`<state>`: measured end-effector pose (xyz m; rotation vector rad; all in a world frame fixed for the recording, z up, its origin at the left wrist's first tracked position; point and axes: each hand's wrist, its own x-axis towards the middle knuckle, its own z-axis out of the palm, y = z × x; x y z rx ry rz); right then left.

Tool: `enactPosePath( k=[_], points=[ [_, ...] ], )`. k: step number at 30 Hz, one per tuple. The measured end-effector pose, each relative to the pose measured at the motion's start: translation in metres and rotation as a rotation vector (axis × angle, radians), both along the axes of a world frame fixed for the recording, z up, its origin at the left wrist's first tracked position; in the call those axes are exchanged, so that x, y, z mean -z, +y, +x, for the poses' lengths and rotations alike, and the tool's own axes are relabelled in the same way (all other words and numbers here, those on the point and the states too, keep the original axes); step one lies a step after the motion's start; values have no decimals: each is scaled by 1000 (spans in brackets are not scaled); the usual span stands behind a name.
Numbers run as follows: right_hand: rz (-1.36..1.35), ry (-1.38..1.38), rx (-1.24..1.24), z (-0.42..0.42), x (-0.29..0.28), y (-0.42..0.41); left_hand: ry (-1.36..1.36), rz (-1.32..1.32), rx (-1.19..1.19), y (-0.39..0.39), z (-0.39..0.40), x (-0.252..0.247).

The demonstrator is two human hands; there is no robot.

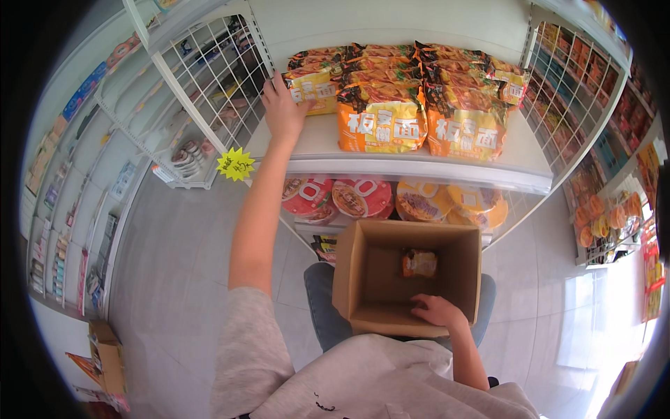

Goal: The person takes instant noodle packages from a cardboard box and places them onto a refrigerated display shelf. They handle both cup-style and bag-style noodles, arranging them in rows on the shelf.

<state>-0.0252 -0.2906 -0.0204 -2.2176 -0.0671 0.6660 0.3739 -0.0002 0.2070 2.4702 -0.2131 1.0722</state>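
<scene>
My left hand reaches up to the shelf and rests at the left edge of an orange-and-yellow instant-noodle packet. Its thumb lies across the packet's lower front, while the fingers are along the side. Beside it, similar noodle packets stand in rows on the white shelf. An open cardboard box sits on my lap, with one noodle packet at its bottom. Over the box's near rim hangs my right hand, fingers slightly bent and nothing visible in them.
White wire side panels flank the shelf. Under it sit red noodle bowls and yellow ones. A yellow star-shaped tag bears handwriting. Stocked shelving stands at left, and another cardboard box is at lower left.
</scene>
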Motion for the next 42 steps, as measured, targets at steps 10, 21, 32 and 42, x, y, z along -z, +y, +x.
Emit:
enactPosePath(
  k=[10, 21, 32, 42],
  points=[
    [-15, -1, -8, 2, -5, 4, 155, 83, 208, 14, 19, 7],
    [4, -57, -5, 0, -1, 1, -454, 41, 802, -83, -172, -6],
    [-3, -67, -2, -3, -1, 7, 762, 1177, 1156, -225, -264, 258],
    [-8, -138, -15, -3, -1, 8, 764, 573, 684, -238, -233, 490]
  ],
)
